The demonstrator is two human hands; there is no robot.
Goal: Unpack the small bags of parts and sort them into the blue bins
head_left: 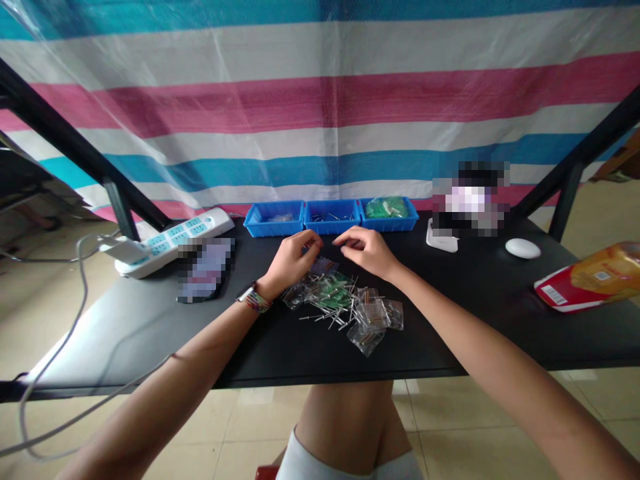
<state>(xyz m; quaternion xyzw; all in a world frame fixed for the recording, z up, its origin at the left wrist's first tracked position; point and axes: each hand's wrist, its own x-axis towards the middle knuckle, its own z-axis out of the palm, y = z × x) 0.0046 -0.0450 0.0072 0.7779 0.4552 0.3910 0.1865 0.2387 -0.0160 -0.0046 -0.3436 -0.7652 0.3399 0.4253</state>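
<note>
My left hand [296, 259] hovers just in front of the blue bins, its thumb and fingers curled together; I cannot make out anything between them. Facing it, my right hand [369, 251] has its thumb and fingers slightly apart and holds nothing visible. Below and between both hands lies a loose pile of silver blind rivets [327, 310], mixed with green pieces [336, 291]. Small clear plastic bags [371, 316] with brownish, thin parts inside lie at the pile's right side. The left bin [274, 229] holds a clear bag, the middle bin [332, 227] rivets, the right bin [389, 225] green bags.
A power strip [220, 220] with a plugged-in adapter and trailing cable [83, 287] lies left, beside a blurred phone-like object [207, 270]. To the right are a white case [442, 241], a white mouse [523, 249] and a red-and-yellow bottle [590, 277]. Striped sheeting [320, 100] hangs behind.
</note>
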